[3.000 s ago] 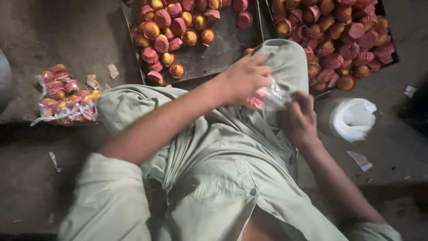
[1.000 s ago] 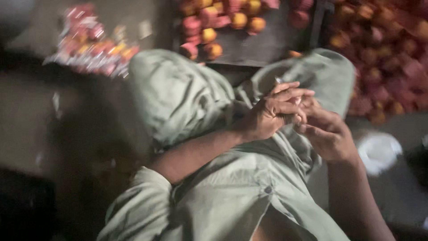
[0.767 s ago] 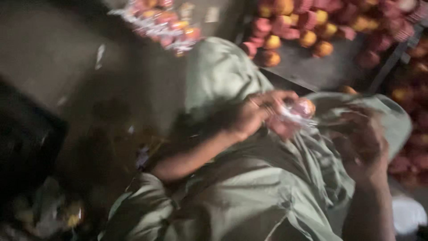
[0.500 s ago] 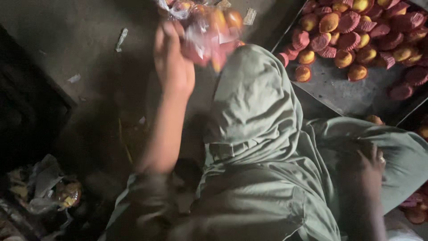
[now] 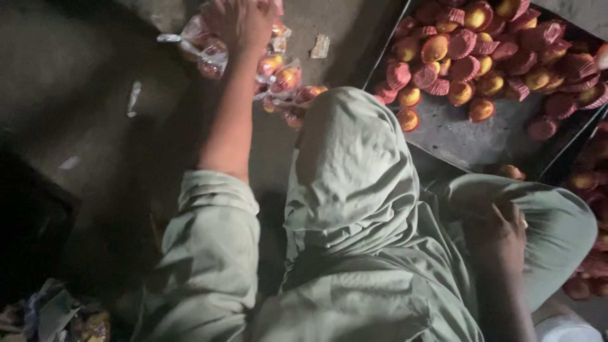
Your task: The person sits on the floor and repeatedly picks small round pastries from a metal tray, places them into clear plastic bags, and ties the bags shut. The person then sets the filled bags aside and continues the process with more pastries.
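Note:
My left hand (image 5: 242,24) reaches forward to the top edge of the view and lies over a clear bag of small cakes (image 5: 209,52), gripping it on a pile of similar filled bags (image 5: 285,82) on the dark floor. My right hand (image 5: 501,233) rests on my right knee, fingers loose and holding nothing. Both legs are in pale green cloth, the left knee (image 5: 345,139) raised between my hands. A metal tray (image 5: 456,136) ahead to the right holds several orange cakes in red paper cups (image 5: 462,44).
A second tray of cakes (image 5: 592,183) lies at the right edge. A white round container (image 5: 563,329) sits by my right leg at the bottom. Paper scraps (image 5: 322,45) lie on the floor, and crumpled wrappers (image 5: 63,316) fill the bottom left corner.
My left hand took a filled bag from my lap out to the pile on the left and set it down there. My right hand dropped onto my right knee.

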`<state>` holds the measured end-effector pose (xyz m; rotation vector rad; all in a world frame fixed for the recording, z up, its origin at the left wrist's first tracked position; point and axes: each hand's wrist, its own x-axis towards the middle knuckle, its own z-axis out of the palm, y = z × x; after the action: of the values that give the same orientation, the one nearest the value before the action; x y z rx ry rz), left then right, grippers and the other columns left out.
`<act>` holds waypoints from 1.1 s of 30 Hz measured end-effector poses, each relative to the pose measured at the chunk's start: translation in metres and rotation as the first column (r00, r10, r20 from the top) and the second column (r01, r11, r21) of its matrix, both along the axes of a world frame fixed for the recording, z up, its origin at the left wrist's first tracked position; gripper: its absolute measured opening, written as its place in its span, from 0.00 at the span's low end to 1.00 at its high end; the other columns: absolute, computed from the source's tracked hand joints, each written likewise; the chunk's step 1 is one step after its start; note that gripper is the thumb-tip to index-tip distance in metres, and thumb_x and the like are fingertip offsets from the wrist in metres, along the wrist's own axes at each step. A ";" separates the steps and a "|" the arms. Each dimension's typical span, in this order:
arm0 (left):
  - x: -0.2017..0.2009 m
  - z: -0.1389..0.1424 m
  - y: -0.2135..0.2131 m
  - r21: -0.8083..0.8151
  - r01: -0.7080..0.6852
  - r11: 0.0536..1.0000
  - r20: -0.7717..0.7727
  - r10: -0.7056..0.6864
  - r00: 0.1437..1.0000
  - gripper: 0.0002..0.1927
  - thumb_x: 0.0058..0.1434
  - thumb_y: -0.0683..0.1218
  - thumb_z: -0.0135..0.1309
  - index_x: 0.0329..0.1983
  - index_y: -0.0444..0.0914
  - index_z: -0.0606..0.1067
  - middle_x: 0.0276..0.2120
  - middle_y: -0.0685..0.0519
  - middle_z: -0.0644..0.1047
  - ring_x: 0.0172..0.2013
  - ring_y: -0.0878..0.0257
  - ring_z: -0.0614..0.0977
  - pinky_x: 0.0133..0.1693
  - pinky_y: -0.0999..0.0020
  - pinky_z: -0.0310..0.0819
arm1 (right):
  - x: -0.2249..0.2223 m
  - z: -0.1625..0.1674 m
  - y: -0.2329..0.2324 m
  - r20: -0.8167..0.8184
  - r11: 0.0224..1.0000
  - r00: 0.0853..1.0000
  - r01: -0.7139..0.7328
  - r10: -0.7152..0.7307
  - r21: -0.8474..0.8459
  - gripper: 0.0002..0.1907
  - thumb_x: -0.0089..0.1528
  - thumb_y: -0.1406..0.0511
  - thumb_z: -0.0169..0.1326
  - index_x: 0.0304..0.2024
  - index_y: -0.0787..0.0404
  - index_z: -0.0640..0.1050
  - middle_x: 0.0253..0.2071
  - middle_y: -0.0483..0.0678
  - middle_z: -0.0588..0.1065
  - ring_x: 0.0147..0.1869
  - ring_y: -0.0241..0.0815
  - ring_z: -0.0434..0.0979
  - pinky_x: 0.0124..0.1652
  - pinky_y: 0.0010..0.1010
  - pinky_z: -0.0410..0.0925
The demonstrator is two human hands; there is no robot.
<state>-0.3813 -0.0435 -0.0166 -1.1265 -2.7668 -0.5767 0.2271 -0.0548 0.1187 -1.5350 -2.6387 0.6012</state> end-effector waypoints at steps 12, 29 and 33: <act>0.006 -0.014 0.025 -0.255 -0.083 0.963 -0.300 0.003 0.954 0.41 0.50 0.56 0.65 0.62 0.30 0.66 0.58 0.35 0.71 0.58 0.33 0.67 0.55 0.30 0.60 | 0.003 -0.012 0.034 0.039 0.994 0.993 -0.109 0.109 0.009 0.15 0.59 0.59 0.60 0.48 0.54 0.81 0.52 0.50 0.75 0.58 0.51 0.74 0.60 0.44 0.68; 0.385 0.111 0.027 -0.134 0.951 0.280 0.504 -0.806 0.309 0.22 0.60 0.49 0.61 0.54 0.35 0.74 0.50 0.38 0.77 0.51 0.39 0.78 0.50 0.46 0.72 | 0.318 -0.058 -0.093 -0.039 0.578 0.643 0.711 -0.765 0.400 0.13 0.68 0.60 0.59 0.42 0.65 0.78 0.45 0.62 0.73 0.50 0.64 0.72 0.49 0.51 0.65; 0.379 0.090 0.024 -0.330 0.902 0.279 0.506 -0.754 0.418 0.22 0.62 0.52 0.59 0.54 0.36 0.72 0.49 0.37 0.77 0.50 0.38 0.77 0.49 0.44 0.71 | 0.357 -0.107 -0.138 0.235 0.766 0.734 0.570 -0.637 0.297 0.12 0.68 0.59 0.58 0.39 0.63 0.79 0.41 0.58 0.77 0.50 0.59 0.77 0.53 0.50 0.66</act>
<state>-0.0018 -0.0200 0.0738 -2.9393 -2.2658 0.1690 0.5836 -0.1928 0.0121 -2.4134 -2.0438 0.0197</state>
